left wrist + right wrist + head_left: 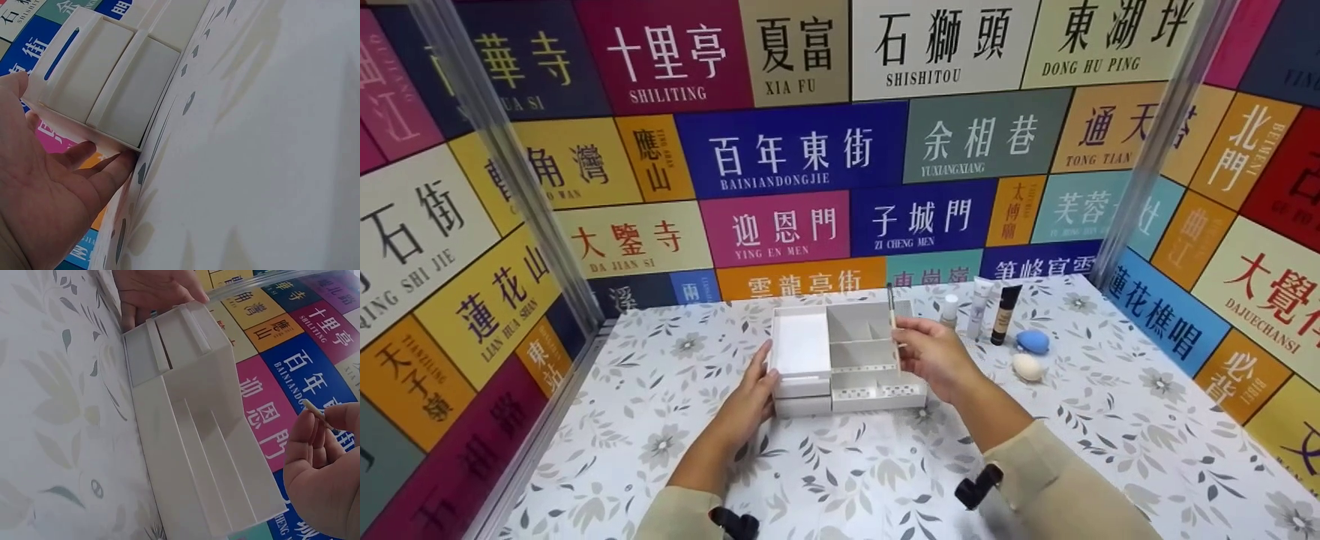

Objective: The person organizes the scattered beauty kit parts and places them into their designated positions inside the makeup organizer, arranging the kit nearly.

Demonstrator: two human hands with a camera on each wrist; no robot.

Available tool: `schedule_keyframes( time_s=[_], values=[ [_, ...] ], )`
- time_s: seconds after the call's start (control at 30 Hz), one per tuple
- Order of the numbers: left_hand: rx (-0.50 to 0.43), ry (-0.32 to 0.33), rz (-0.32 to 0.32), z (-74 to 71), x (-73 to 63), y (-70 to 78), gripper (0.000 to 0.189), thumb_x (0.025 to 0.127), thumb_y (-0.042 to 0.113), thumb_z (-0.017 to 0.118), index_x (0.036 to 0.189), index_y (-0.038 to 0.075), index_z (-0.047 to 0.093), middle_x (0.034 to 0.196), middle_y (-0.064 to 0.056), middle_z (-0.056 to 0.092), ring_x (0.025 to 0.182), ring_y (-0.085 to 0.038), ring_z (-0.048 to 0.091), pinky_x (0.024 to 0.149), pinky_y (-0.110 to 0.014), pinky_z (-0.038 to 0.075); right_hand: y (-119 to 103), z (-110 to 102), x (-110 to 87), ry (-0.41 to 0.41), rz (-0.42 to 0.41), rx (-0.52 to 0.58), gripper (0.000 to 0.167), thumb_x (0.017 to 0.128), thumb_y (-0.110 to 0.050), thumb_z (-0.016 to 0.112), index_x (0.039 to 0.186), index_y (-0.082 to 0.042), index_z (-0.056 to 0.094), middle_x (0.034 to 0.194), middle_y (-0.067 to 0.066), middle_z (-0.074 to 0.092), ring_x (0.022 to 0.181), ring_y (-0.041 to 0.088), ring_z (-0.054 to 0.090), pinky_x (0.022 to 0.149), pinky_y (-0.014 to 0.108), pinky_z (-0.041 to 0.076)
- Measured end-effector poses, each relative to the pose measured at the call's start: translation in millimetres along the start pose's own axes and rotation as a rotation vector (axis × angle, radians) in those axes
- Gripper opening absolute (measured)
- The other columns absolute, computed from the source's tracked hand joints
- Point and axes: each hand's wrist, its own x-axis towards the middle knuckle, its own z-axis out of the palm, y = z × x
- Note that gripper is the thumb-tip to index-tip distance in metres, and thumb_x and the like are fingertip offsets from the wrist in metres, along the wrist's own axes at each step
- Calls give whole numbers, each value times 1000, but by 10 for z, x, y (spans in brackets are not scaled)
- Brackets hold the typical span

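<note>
Brush going into the white organizer, five items waiting.

The right hand (934, 352) pinches one thin makeup brush (891, 307) upright over the organizer (844, 360), tip just above a back compartment; I judge it not yet seated. The left hand (754, 394) lies with straight fingers against the organizer's left front corner, steadying it. Its compartments look bare. Right of the organizer wait three upright containers: a small bottle (950, 309), a white tube (981, 306), a dark tube (1005, 313). Beside them lie two sponges, one blue (1033, 341), one cream (1027, 367).
</note>
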Motion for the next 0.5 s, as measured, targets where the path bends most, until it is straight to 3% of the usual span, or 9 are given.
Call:
schedule_keyframes(
  time_s=[0.5],
  values=[
    [4, 20, -25, 22, 14, 7, 60, 109, 59, 48, 161, 67, 18, 183, -7, 6, 163, -42, 30, 129, -62, 35, -69, 660, 282, -58, 44, 27, 35, 100, -5, 71, 133, 4, 68, 98, 7, 74, 77, 17, 70, 76, 28, 65]
  ],
)
